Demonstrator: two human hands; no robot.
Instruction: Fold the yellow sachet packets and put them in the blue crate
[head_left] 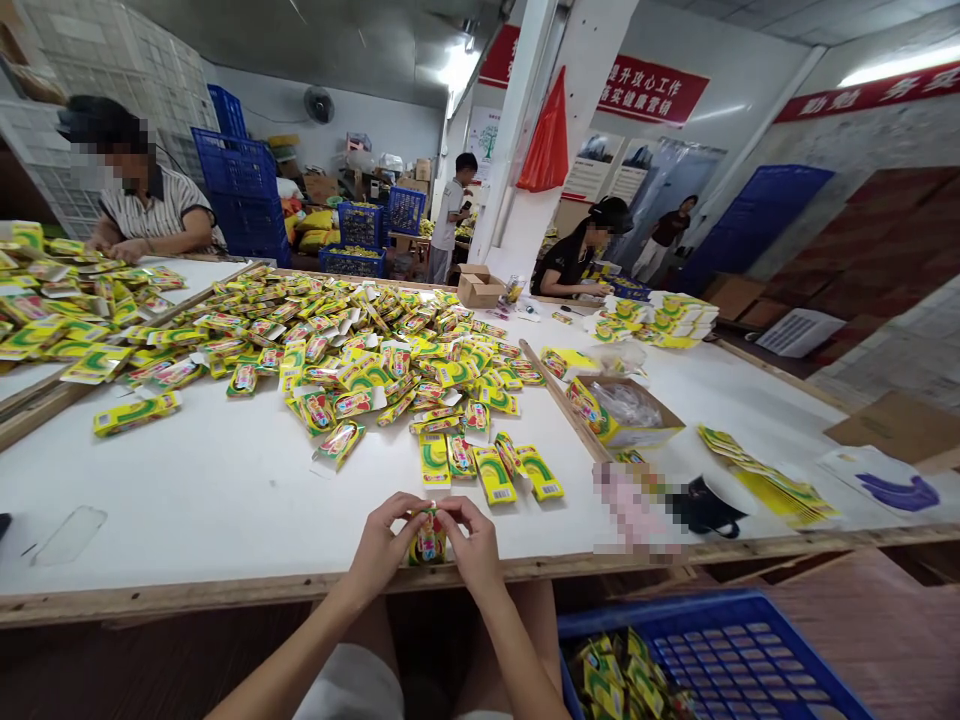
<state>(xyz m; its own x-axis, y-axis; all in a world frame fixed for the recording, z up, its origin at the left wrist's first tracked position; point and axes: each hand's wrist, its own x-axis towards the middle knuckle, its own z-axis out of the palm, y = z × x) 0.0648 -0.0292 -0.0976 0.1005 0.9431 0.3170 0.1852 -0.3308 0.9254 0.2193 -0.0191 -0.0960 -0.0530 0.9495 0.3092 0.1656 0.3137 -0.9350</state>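
Observation:
At the near edge of the white table, a small yellow and green printed box is held between both hands. My left hand grips its left side, fingers closed at the top end. On the other side my right hand pinches the same end. Just beyond the fingers lie several similar cartons, some with flaps standing out. Behind them spreads a large heap of the same cartons. What the fingertips press on is partly hidden.
A blue crate with cartons inside stands low at my right. Along the table's right lie a wooden strip, an open display box, a dark mug and flat yellow sheets. Co-workers sit across the table.

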